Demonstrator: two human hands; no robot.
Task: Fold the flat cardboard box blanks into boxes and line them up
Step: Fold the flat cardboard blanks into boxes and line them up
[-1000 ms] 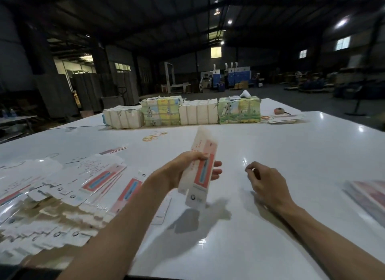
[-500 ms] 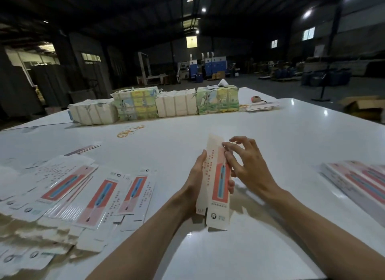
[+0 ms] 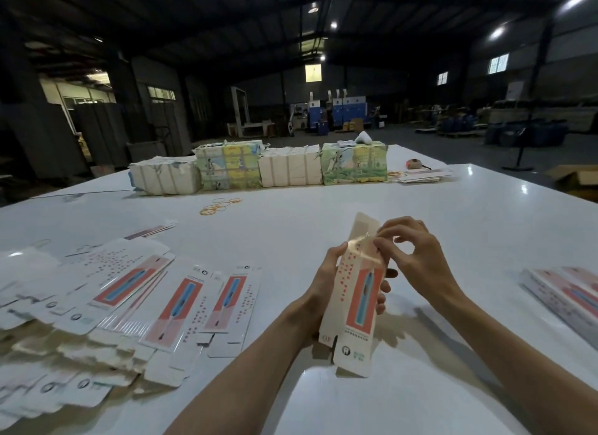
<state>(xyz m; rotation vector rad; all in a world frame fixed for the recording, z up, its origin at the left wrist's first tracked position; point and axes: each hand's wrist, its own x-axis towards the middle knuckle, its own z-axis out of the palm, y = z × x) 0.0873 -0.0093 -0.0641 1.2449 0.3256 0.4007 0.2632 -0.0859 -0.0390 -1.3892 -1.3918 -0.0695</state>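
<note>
The left hand (image 3: 326,292) grips a blank (image 3: 357,292) upright above the table (image 3: 323,214), freeing the right hand (image 3: 409,256) to pinch its top flap, apparently to fold it.

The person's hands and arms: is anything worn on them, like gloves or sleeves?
No. The left hand and right hand are bare, without gloves or visible rings. Neither wrist has a watch, and no sleeve covers either forearm within the picture.

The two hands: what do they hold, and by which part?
The left hand grips one box blank around its middle. The right hand pinches the same blank at its upper right edge, just below the top flap.
</note>
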